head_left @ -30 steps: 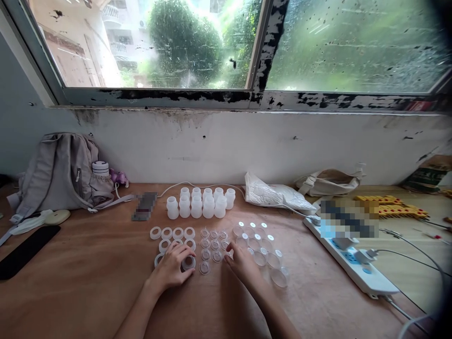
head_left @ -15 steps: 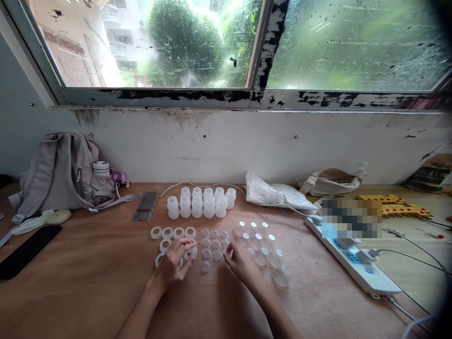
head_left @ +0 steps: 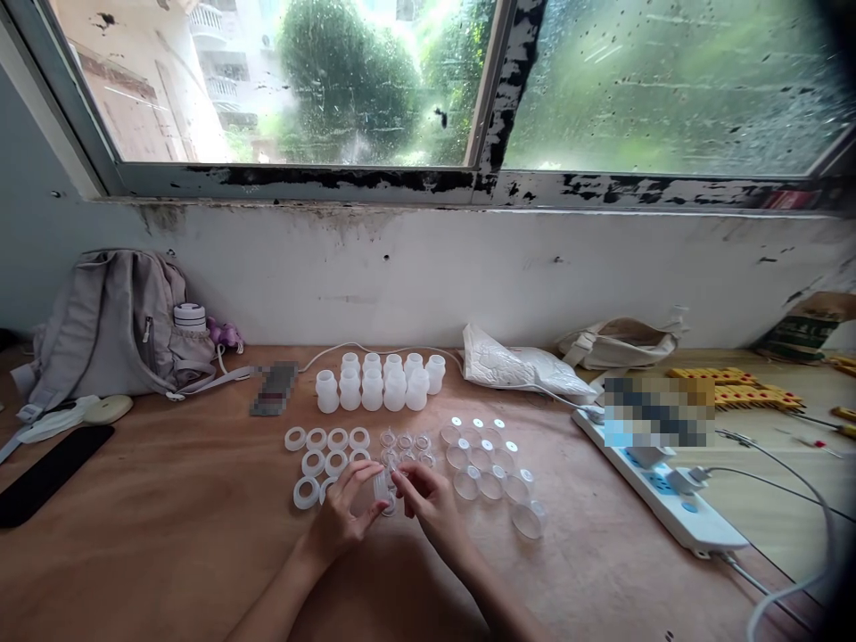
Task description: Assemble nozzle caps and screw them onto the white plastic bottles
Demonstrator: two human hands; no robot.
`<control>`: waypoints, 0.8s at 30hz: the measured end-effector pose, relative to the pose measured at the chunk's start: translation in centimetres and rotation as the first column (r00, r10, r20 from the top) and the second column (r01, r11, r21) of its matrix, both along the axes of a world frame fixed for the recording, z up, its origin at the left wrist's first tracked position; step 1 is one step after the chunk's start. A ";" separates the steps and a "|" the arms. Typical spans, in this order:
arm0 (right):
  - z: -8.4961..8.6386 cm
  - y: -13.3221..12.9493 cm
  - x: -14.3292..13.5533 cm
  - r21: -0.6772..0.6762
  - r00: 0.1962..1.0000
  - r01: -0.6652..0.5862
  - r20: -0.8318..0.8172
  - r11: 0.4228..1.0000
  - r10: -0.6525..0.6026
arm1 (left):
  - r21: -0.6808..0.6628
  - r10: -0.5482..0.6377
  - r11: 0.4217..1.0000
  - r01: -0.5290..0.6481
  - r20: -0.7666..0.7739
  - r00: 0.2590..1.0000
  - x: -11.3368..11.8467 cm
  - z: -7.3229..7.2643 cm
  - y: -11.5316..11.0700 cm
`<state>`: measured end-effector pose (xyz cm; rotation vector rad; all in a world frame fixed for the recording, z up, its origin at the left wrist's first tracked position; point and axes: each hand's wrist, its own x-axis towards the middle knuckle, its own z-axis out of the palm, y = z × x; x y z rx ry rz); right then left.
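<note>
My left hand (head_left: 344,510) grips a white screw ring (head_left: 381,486), tilted on edge between thumb and fingers. My right hand (head_left: 433,506) meets it from the right, its fingertips pinching a small clear piece at the ring, probably a bottle nipple; the fingers partly hide it. Both hands are just above the table. Several white screw rings (head_left: 306,492) lie in rows at the left, some behind my left hand. Clear nipples (head_left: 405,441) stand in rows in the middle, partly covered by my hands. Clear round caps (head_left: 491,484) are set out to the right.
Small white bottles (head_left: 372,390) stand upright in two rows behind. A white plastic package (head_left: 525,364) and a power strip (head_left: 695,526) with cables are at the right. A grey backpack (head_left: 113,330) and a black phone-like slab (head_left: 53,477) occupy the left.
My left hand has lifted a screw ring from the rows and moved right. My right hand has moved left from the nipples' right edge, and the hands now meet.
</note>
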<state>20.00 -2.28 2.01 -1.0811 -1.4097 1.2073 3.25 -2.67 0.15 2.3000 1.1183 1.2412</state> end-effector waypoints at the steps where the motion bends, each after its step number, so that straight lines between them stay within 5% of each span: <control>1: 0.0 -0.1 -0.1 -0.001 1.000 -0.006 -0.002 1.000 0.006 | -0.015 0.000 1.000 0.000 0.023 1.000 0.1 0.0 0.0; 11: 0.5 -0.2 0.2 0.130 0.980 -0.075 0.195 0.989 0.049 | -0.134 0.040 0.991 -0.004 0.265 0.963 0.9 -0.8 -0.2; 24: 1.3 -0.5 0.2 0.088 0.943 -0.247 0.250 0.965 0.219 | -0.091 0.099 0.993 -0.077 0.265 0.959 0.9 -0.6 -0.4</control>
